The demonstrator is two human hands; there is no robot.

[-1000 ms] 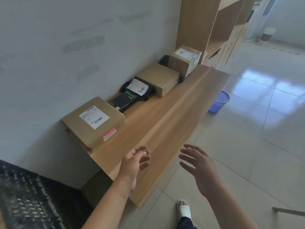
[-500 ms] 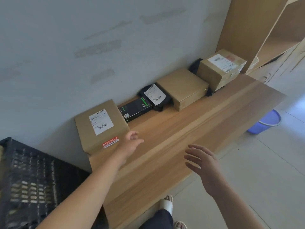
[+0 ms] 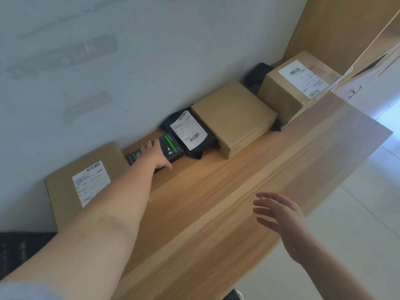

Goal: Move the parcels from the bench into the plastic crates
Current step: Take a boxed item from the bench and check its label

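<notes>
**Parcels all sitting on the bench, none visibly crated**

Progress is looking slight, judged from how things lie. Five parcels are sitting in a row along the wall on the wooden bench [image 3: 216,213]: a flat cardboard box with a white label [image 3: 84,180] at the near end, a slim black box with green stripes [image 3: 171,148] just beside it, a black mailer bag with a label [image 3: 188,133] partly overlapping that box's far end, a plain cardboard box [image 3: 233,118] touching the bag, and a taller labelled carton [image 3: 296,85] at the far end beside the shelf unit. Something dark is showing behind that carton, too hidden to name.

The left hand [image 3: 154,153] is reaching across and resting on the black box, with the thumb down at the near side and the fingers over the top toward the wall. It is looking like a grasp closing, though I cannot tell whether the fingers are actually curling round the far edge. The box is lying flat on the bench, not lifted.

The right hand [image 3: 279,213] is hovering above the bench's front edge, fingers spread and relaxed, holding nothing.

Only a dark corner of a plastic crate [image 3: 19,247] is showing at the lower left, below the bench end; its contents are out of sight, so how much is already inside cannot be told. Every visible parcel is waiting to be carried over.
</notes>
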